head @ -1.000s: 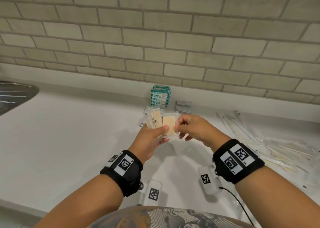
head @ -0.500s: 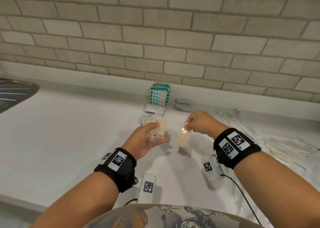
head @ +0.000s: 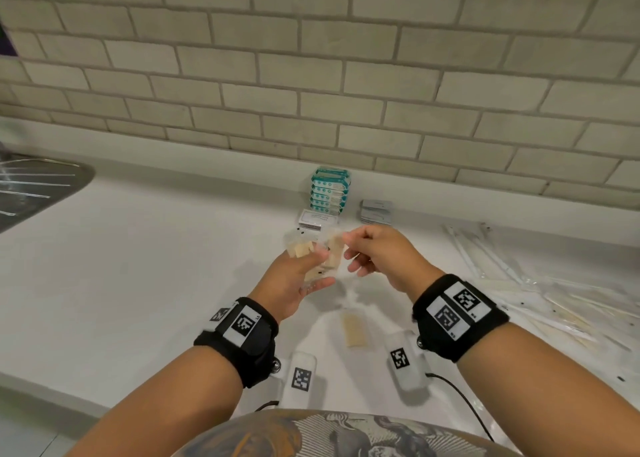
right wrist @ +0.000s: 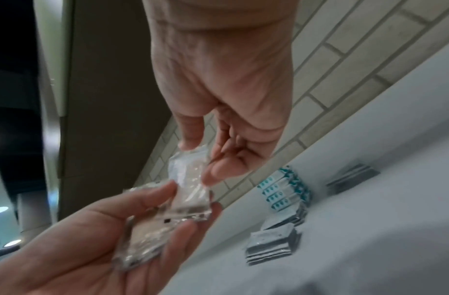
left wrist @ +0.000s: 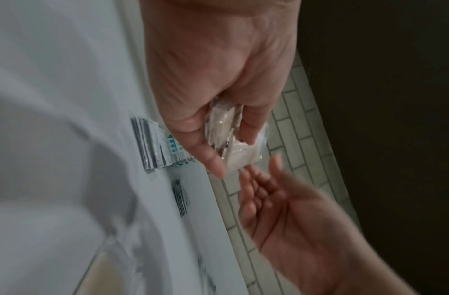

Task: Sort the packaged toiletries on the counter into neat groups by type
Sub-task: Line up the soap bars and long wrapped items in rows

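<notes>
My left hand [head: 313,273] is raised over the white counter [head: 145,283] and grips a small bundle of clear-wrapped beige packets [head: 304,248]. In the right wrist view the bundle of packets [right wrist: 147,235] lies across its fingers. My right hand [head: 346,248] meets it from the right, and its thumb and forefinger pinch the top beige packet [right wrist: 190,179] of the bundle. One more single beige packet [head: 354,328] lies flat on the counter below my hands. The left wrist view shows the gripped packets [left wrist: 225,135], blurred.
Against the tiled wall stand a teal packet stack [head: 330,191], white sachets [head: 317,219] in front of it and a grey sachet stack [head: 376,211]. Long clear-wrapped sticks [head: 519,283] spread over the right side. A metal sink drainer [head: 34,193] is at far left.
My right hand took one beige packet from the bundle, lowered it and left it on the counter. It has come back up and pinches another packet in my left hand.
</notes>
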Motion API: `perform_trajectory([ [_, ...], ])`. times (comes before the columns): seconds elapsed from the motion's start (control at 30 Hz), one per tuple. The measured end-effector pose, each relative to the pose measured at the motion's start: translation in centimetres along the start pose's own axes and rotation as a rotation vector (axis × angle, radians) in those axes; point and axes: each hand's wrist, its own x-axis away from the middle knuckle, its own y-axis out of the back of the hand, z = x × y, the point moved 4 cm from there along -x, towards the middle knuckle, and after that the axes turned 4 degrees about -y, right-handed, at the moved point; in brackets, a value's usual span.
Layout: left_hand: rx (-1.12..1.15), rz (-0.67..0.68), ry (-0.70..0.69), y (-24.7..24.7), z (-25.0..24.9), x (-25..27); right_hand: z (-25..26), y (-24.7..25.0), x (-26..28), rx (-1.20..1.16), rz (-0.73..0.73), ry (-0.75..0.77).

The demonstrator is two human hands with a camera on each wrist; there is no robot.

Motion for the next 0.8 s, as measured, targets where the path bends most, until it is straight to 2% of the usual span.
perform_trajectory([
  [0.1,-0.172,0.129,-0.063,-1.2,-0.1,0.0,0.4,-1.0,0.2,-0.092,0.037,-0.045],
  [0.17,-0.229,0.163,-0.089,-1.5,-0.4,0.0,0.5,-0.9,0.2,-0.101,0.025,-0.067],
  [0.37,-0.135,0.042,-0.111,-0.8,-0.3,-0.3,0.6,0.7,0.0,-0.060,0.032,-0.074],
  [0.5,-0.123,0.054,-0.072,-0.4,-0.2,-0.1,0.7,1.5,0.0,-0.045,0.008,-0.049],
  [0.53,-0.124,0.052,-0.062,-0.4,-0.3,0.0,0.7,1.7,-0.1,0.003,-0.005,-0.033],
  [0.63,-0.064,0.015,-0.029,0.3,-0.4,0.2,0.9,2.8,-0.5,0.425,-0.154,0.007],
  [0.67,-0.028,-0.008,-0.008,0.7,-0.3,0.2,0.8,2.9,-0.6,0.505,-0.165,0.006],
  [0.8,0.183,-0.043,0.111,1.9,0.0,0.3,-1.0,1.5,-1.0,0.799,0.000,-0.024],
])
